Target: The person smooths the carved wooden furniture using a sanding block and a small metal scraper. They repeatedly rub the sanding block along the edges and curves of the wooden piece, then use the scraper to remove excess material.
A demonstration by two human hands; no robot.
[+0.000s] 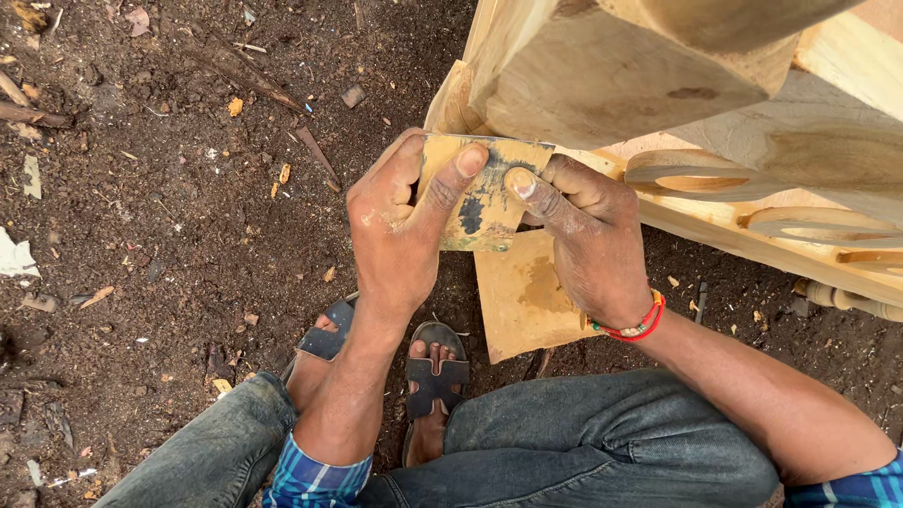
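Evidently, grip: both hands, left hand (400,221) and right hand (588,240), pinched a smeared scraper blade (480,193).
Place: blade pressed against the pale wooden frame (602,80).
Risk: a slipping thumb could meet the blade's edge.

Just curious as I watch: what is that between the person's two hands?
In the head view, a small worn sheet of sandpaper, yellowish with dark smudges, spans the left hand and right hand; both thumbs press on it, against the pale wooden furniture piece.
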